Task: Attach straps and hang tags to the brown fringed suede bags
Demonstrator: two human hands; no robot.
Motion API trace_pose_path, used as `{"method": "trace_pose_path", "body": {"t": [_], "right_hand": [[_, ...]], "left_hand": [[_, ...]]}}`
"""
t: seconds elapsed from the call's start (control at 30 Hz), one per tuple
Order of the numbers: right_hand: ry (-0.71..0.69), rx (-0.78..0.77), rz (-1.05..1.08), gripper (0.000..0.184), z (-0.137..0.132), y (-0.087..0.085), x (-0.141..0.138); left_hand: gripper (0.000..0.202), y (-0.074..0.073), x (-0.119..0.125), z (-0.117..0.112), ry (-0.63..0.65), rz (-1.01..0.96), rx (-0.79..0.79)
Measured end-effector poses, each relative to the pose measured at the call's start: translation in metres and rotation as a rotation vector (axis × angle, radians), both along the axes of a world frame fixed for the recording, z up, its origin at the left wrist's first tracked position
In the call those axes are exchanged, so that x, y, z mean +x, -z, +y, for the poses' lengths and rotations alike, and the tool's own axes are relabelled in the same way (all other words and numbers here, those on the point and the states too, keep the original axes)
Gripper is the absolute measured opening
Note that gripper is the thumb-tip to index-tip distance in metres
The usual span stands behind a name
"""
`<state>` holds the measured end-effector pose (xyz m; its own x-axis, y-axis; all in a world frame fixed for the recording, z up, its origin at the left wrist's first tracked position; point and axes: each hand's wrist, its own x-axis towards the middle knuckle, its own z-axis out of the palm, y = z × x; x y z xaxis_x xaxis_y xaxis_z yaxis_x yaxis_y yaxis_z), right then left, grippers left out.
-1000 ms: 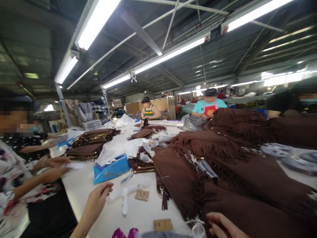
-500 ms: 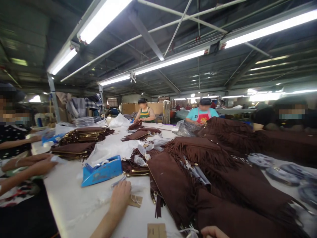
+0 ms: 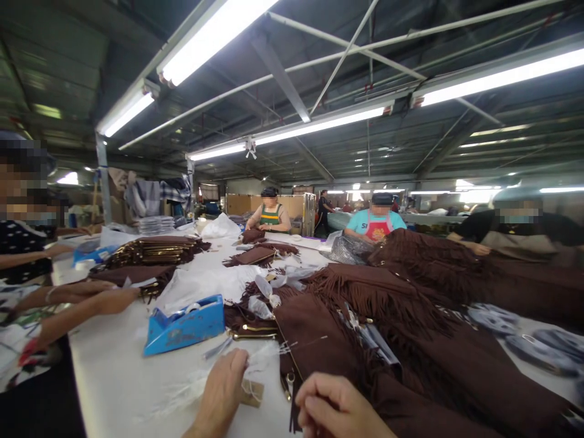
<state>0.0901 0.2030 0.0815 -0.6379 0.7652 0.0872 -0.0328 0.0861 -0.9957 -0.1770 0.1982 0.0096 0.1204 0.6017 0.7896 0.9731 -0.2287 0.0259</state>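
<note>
My left hand (image 3: 221, 389) rests on the white table, its fingers closed over a bundle of white tag strings (image 3: 269, 354) that shows on both sides of it. A brown cardboard tag (image 3: 252, 393) lies against its fingers. My right hand (image 3: 337, 406) is raised at the bottom middle, fingers curled together in front of a dark brown fringed bag (image 3: 314, 331). What those fingers hold, if anything, is hidden. Beside the hands, the bag's gold zipper pull (image 3: 290, 386) hangs near its edge.
A blue tape dispenser (image 3: 185, 325) stands left of my hands. Stacked brown bags (image 3: 150, 250) lie farther left, by a co-worker's hands (image 3: 109, 295). More fringed bags (image 3: 378, 292) and coiled grey straps (image 3: 541, 353) cover the right side. Other people work around the table.
My right hand has risen from the bottom edge and moved left, toward my left hand. A cardboard tag at the bottom no longer shows. The co-worker's hands at left have shifted right.
</note>
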Motion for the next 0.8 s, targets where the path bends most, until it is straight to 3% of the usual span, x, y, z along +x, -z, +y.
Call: {"method": "trace_pose_path", "body": {"t": [0.07, 0.17, 0.23, 0.37, 0.43, 0.6, 0.7, 0.8], "right_hand": [[0.127, -0.066, 0.293, 0.038, 0.013, -0.013, -0.011], [0.379, 0.052, 0.494, 0.039, 0.032, -0.033, -0.015], [0.446, 0.229, 0.338, 0.036, 0.041, -0.042, -0.016], [0.392, 0.739, -0.186, 0.024, 0.047, -0.05, -0.028], [0.368, 0.922, -0.379, 0.023, 0.044, -0.051, -0.039], [0.27, 1.102, -0.669, 0.017, 0.044, -0.049, -0.064], [0.384, 1.192, -0.841, 0.019, 0.055, -0.047, -0.056], [0.518, 1.148, -0.864, 0.02, 0.064, -0.049, -0.032]], "left_hand": [[0.019, -0.004, -0.001, -0.001, 0.007, 0.035, 0.12], [0.022, -0.008, -0.005, -0.002, -0.064, 0.058, 0.27], [0.023, -0.009, -0.008, -0.001, -0.101, 0.077, 0.316], [0.026, -0.011, -0.008, -0.003, -0.091, 0.125, 0.34], [0.029, -0.012, -0.004, -0.004, -0.076, 0.14, 0.329], [0.03, -0.01, -0.002, -0.004, -0.029, 0.165, 0.335], [0.03, -0.009, -0.005, -0.002, -0.011, 0.155, 0.291], [0.032, -0.014, -0.003, -0.002, -0.025, 0.141, 0.266]]}}
